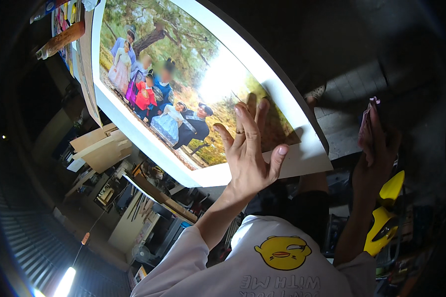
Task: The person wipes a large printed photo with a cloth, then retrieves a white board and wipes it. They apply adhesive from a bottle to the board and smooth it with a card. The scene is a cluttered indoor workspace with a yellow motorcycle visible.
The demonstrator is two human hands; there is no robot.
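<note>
Over on the left, a lit lamp tube (pixel 65 282) hangs on its cord, and above it flat wooden boards (pixel 104 151) are stacked. Then the big one: a glossy group portrait print (pixel 183 54), tilted in view, with a white border (pixel 134 136) round it. Laying-out looks done, I'd judge: the picture sits flat and smooth, no frame around it. How much work is left, nothing here tells me.

And here's the left hand (pixel 248 153), palm down over the print's near right corner, fingers spread apart, thumb out wide. The print lies directly beneath those fingers; whether they press or just hover, the glare and shadow won't let me say. Far right, in the gloom, the right hand (pixel 379 143) has its fingers closed around a pink cloth (pixel 365 129), well apart from the picture.
</note>
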